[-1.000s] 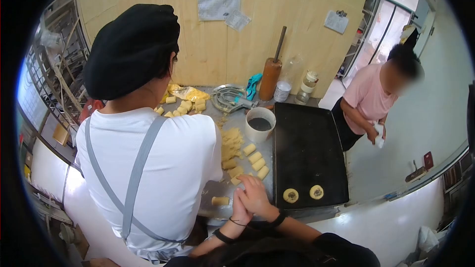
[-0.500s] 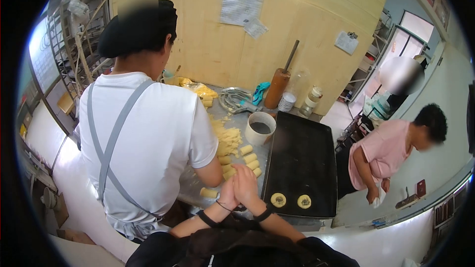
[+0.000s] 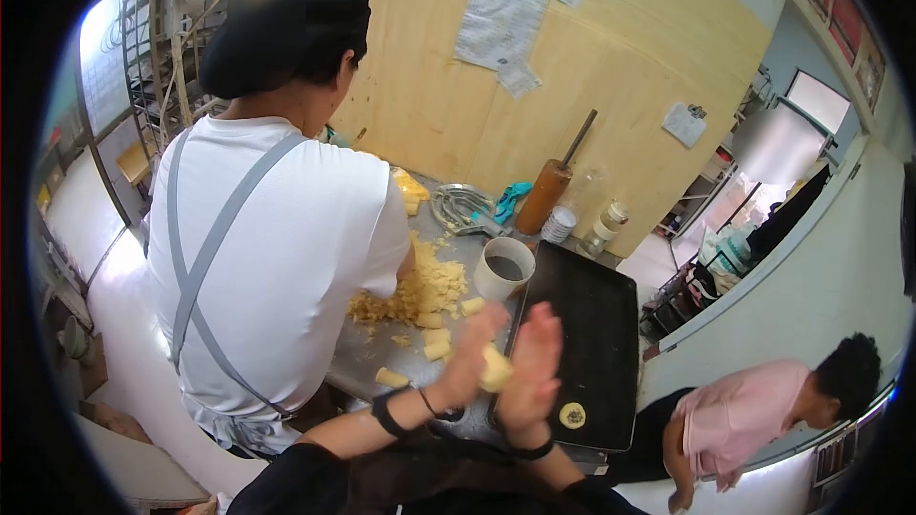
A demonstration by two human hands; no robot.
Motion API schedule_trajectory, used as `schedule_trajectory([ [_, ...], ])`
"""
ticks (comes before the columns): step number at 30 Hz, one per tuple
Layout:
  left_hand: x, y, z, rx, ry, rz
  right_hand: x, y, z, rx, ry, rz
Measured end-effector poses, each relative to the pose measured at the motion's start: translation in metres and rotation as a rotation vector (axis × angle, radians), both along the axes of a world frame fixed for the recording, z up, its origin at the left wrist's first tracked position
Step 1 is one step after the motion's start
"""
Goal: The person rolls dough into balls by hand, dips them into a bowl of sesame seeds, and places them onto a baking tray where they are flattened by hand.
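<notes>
My left hand [image 3: 468, 358] and my right hand [image 3: 530, 377] are raised at the table's front edge, palms facing, fingers stretched upward and blurred. A pale yellow piece of dough [image 3: 495, 369] is held between the palms. Several short dough cylinders [image 3: 436, 343] lie on the metal table just left of my hands. To the right is a black baking tray [image 3: 587, 324]; a round flat dough piece with a dark centre [image 3: 572, 416] lies near its front edge. My right hand hides part of the tray's left side.
A co-worker in a white shirt [image 3: 286, 219] stands close on my left, by crumbly dough [image 3: 429, 281]. Behind my hands is a white tub [image 3: 504, 267] with dark contents. A wooden roller [image 3: 545, 195] and jar [image 3: 605, 227] stand by the wall. Another person [image 3: 754, 410] bends at the right.
My hands, pressed together before, are now apart with dough showing between them, and have moved right. The co-worker's arm has moved back toward the crumbly dough. The person at right bends lower.
</notes>
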State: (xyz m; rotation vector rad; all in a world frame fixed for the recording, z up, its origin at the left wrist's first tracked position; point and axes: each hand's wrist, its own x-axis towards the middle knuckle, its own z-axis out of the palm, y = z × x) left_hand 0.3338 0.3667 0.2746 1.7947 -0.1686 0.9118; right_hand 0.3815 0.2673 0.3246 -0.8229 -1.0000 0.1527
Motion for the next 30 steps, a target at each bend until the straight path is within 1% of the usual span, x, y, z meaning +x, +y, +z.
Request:
schedule_trajectory([
  [1, 0.000, -0.024, -0.011, -0.060, 0.014, -0.073, 0.014, -0.004, 0.016, -0.005, 0.080, -0.106],
  [2, -0.008, -0.031, 0.002, 0.034, 0.018, -0.103, 0.028, -0.001, 0.025, 0.009, 0.171, -0.117],
  [3, -0.022, -0.039, 0.020, 0.122, 0.029, -0.144, 0.039, 0.000, 0.019, -0.068, 0.170, -0.129],
  [5, -0.028, -0.027, 0.052, -0.189, -0.008, -0.239, 0.023, -0.006, 0.014, -0.102, 0.108, -0.040],
  [7, -0.018, -0.008, 0.054, -0.094, -0.020, -0.127, -0.005, -0.011, 0.010, -0.150, 0.061, 0.063],
  [9, -0.008, 0.010, 0.041, 0.020, -0.034, -0.010, -0.022, -0.012, 0.014, -0.181, 0.016, 0.184],
  [10, -0.009, 0.009, 0.034, 0.088, -0.051, 0.047, -0.014, -0.012, 0.029, -0.065, 0.109, 0.112],
  [11, -0.013, -0.004, 0.031, 0.047, -0.036, -0.024, 0.001, -0.009, 0.046, 0.050, 0.196, 0.034],
  [13, -0.021, -0.041, 0.038, -0.020, -0.022, -0.161, 0.032, -0.005, 0.041, 0.020, 0.174, -0.082],
  [14, -0.027, -0.043, 0.047, -0.087, -0.010, -0.205, 0.020, -0.004, 0.026, -0.048, 0.174, -0.012],
  [16, -0.022, -0.027, 0.067, -0.251, -0.091, -0.093, -0.004, -0.001, -0.005, -0.192, 0.165, 0.120],
  [17, -0.016, -0.011, 0.075, -0.333, -0.138, -0.028, -0.021, -0.007, -0.014, -0.284, 0.118, 0.182],
  [18, -0.013, 0.002, 0.064, -0.139, -0.109, 0.018, -0.036, -0.010, -0.007, -0.242, 0.204, 0.233],
  [19, -0.011, 0.015, 0.054, 0.051, -0.097, 0.069, -0.033, -0.011, 0.006, -0.154, 0.210, 0.167],
  [20, -0.002, 0.009, 0.030, 0.175, -0.058, 0.101, -0.020, -0.013, 0.021, -0.067, 0.221, 0.097],
  [22, -0.009, -0.023, 0.017, 0.066, 0.021, -0.047, 0.014, -0.009, 0.040, 0.066, 0.263, -0.052],
  [23, -0.019, -0.037, 0.029, 0.096, 0.024, -0.104, 0.031, -0.007, 0.033, 0.046, 0.224, -0.094],
  [24, -0.022, -0.038, 0.038, 0.030, 0.032, -0.139, 0.027, -0.001, 0.023, -0.034, 0.196, -0.069],
  [25, -0.026, -0.040, 0.045, -0.039, 0.040, -0.169, 0.020, -0.005, 0.005, -0.156, 0.094, -0.018],
  [26, -0.023, -0.035, 0.057, -0.143, -0.013, -0.107, 0.012, -0.008, -0.012, -0.271, -0.021, 0.030],
  [27, -0.015, -0.024, 0.072, -0.246, -0.067, -0.041, -0.007, -0.010, -0.022, -0.297, -0.064, 0.094],
  [29, -0.010, -0.019, 0.068, -0.248, -0.089, 0.010, -0.021, -0.025, -0.018, -0.314, -0.129, 0.133],
  [30, -0.010, -0.022, 0.047, -0.151, -0.049, -0.011, -0.015, -0.029, -0.008, -0.290, -0.072, 0.001],
])
